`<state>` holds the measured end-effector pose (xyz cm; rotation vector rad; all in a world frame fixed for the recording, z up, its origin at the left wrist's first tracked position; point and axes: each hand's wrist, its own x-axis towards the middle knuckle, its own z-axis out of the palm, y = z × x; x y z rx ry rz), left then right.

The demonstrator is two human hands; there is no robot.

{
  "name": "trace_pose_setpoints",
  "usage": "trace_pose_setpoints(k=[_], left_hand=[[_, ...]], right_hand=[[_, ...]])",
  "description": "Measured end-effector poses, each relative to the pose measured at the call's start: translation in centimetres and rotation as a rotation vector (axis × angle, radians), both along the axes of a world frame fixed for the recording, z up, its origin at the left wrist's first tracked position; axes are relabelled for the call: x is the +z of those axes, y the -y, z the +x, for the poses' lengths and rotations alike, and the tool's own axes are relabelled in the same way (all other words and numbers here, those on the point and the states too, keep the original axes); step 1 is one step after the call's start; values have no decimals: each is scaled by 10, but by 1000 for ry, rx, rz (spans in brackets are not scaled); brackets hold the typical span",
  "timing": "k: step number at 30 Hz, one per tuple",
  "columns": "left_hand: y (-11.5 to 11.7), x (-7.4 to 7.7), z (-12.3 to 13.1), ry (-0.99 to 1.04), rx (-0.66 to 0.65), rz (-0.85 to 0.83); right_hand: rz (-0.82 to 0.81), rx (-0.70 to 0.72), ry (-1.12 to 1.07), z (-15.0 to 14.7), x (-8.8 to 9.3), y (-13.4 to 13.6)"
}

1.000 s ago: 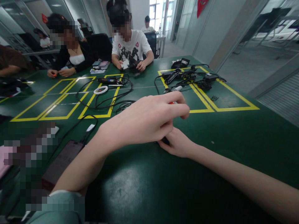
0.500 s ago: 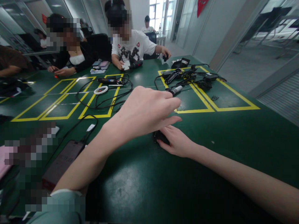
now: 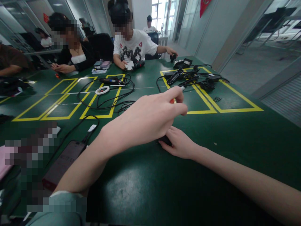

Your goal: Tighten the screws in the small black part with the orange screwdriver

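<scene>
My left hand (image 3: 150, 117) hovers over the green table (image 3: 235, 135), fingers curled round a small orange-red thing (image 3: 172, 100) that peeks out between thumb and fingers. Just below it, my right hand (image 3: 180, 142) rests on the table with its fingers pressed on a small black object (image 3: 164, 140), mostly hidden by both hands. The two hands nearly touch.
Yellow tape boxes mark the table. Black cables and a white ring (image 3: 102, 90) lie in the middle box, black tools and cables (image 3: 188, 77) in the right box. A dark phone (image 3: 62, 163) with a cable lies at my left. Two people sit across the table.
My left hand had opened and lowered toward the black object, then closed and lifted with the orange-red thing showing. The person in the white shirt reached an arm to the right.
</scene>
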<state>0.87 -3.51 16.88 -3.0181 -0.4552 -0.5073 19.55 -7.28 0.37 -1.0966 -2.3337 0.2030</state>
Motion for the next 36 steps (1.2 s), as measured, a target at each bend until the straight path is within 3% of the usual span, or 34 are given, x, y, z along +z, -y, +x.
trace_pose_setpoints(k=[8, 18, 36], left_hand=[[-3, -3, 3, 7, 100, 192], [-1, 3, 5, 4, -45, 156], [2, 2, 4, 3, -21, 64]], right_hand=[[-7, 10, 8, -1, 4, 1], [45, 30, -47, -1, -3, 0], [19, 44, -37, 0, -1, 0]])
